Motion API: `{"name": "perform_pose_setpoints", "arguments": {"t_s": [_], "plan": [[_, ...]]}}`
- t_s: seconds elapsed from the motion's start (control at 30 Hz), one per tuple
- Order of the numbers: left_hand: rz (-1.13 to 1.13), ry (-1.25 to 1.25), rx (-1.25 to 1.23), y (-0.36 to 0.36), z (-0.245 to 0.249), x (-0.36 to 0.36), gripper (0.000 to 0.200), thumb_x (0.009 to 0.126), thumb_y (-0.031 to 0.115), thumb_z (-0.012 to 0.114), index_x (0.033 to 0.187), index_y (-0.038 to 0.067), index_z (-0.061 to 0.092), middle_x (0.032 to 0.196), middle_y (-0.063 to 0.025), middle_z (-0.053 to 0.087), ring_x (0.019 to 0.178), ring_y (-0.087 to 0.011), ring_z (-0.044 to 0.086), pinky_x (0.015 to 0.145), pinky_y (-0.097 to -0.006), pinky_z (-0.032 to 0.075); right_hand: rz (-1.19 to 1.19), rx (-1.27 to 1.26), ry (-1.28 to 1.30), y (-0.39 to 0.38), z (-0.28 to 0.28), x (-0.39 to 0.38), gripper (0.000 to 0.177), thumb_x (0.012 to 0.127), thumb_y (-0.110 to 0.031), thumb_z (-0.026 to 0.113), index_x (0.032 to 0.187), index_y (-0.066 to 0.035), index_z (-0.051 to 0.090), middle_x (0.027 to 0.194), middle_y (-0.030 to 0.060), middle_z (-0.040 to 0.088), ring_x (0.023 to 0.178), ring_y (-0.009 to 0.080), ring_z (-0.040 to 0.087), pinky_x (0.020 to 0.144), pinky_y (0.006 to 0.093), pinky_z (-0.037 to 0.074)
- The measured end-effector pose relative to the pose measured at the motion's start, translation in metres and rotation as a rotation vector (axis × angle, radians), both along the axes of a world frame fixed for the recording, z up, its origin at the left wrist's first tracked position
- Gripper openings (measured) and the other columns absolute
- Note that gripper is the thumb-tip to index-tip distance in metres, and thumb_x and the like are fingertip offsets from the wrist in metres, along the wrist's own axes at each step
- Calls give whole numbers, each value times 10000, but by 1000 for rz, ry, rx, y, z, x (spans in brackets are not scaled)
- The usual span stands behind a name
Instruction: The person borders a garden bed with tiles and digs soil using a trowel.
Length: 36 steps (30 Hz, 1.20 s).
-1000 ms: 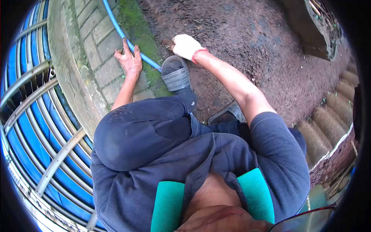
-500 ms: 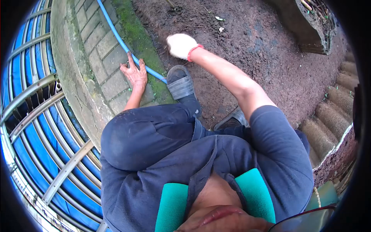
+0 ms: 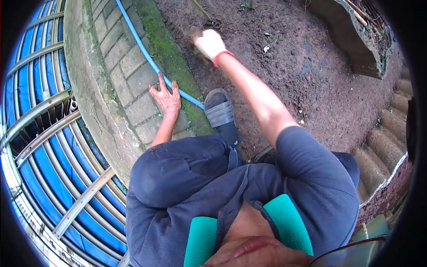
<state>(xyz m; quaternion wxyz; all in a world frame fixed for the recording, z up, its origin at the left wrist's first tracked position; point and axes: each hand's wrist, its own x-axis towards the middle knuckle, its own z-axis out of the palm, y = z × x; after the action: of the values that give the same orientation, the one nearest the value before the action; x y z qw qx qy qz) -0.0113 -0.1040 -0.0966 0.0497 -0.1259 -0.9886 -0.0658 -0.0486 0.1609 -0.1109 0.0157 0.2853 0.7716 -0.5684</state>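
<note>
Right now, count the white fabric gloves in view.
1. The white fabric glove with a red cuff is on the right hand, over the brown soil. The left hand, reaching across the long blue hose, is bare. No other glove shows.

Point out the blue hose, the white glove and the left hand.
Blue hose [image 3: 140, 44]: head view, its upper stretch.
White glove [image 3: 211, 42]: head view, back of the glove.
Left hand [image 3: 167, 100]: head view, back of the hand.
</note>
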Motion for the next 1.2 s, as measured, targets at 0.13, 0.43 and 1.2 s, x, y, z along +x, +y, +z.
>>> {"name": "perform_pose_setpoints", "arguments": {"t_s": [0.13,0.43,1.2], "plan": [[-8,-20,-4,-3,2,2,712,922,434,628,1549,248,347,1191,-273,371,1253,-488,373,1104,-540,308,-142,161,-141,18,1,-3,461,927,-362,501,941,44,720,957,300,682,971,434,673,893,479,533],[-11,-18,-2,3,3,-1,707,925,445,625,1548,259,347,1233,-282,361,1273,-493,362,1102,-532,312,-231,280,-86,41,9,-4,302,859,-234,557,902,10,731,958,259,705,950,414,691,879,461,547],[-78,120,-52,-7,-8,-4,707,918,461,642,1539,253,373,1153,-239,387,1031,-394,479,973,-479,408,-158,746,-172,127,28,176,218,859,-207,544,874,-18,651,816,223,675,812,368,697,746,449,575]]}}
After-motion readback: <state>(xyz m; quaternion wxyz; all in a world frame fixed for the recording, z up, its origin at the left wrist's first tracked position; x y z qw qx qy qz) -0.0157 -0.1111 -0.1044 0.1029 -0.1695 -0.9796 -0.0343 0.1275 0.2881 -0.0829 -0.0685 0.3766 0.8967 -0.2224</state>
